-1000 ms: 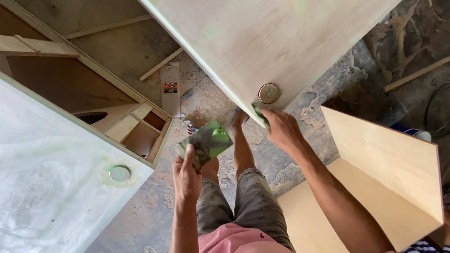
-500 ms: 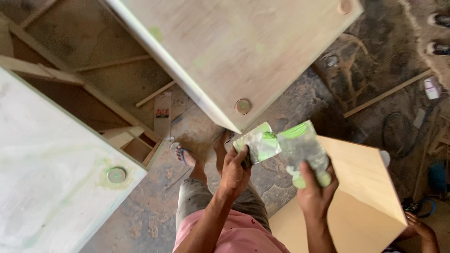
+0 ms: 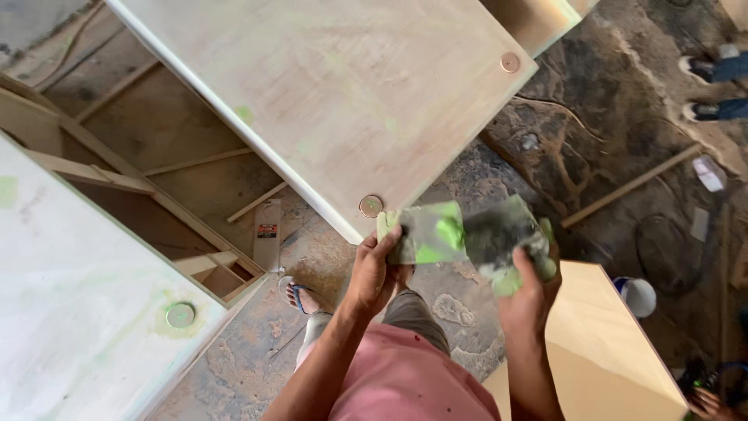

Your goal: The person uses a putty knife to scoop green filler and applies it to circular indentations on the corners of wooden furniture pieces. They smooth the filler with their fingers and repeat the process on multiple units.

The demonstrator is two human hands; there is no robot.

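Nearest the camera: pink shorts (image 3: 421, 382), one sandalled foot (image 3: 300, 296) planted on the dusty floor (image 3: 257, 366).

Left hand (image 3: 374, 269) is closing around the edge of a flat scraper (image 3: 425, 232) smeared with bright green putty, thumb on top, fingers curled beneath. Right hand (image 3: 526, 284) is gripping a second, darker scraper (image 3: 502, 238), caked grey-green, with a lump of putty sitting near the thumb. The two blades are meeting edge to edge between the hands, just below the corner of the big pale panel (image 3: 327, 93).

Judgement: putty is being worked from one blade to the other. Doing it well means keeping the blades at a shallow angle, dragging one clean edge across the other, and holding both over the floor rather than the panel so drips stay off it.

Beyond the hands: a round metal disc (image 3: 371, 206) at the panel's near corner, another disc (image 3: 509, 62) at the far corner. Left, a second whitish board (image 3: 70, 312) with a green-ringed disc (image 3: 180, 315); behind it, a bare wooden frame (image 3: 140, 179). Far right, another person's shoes (image 3: 713, 74).
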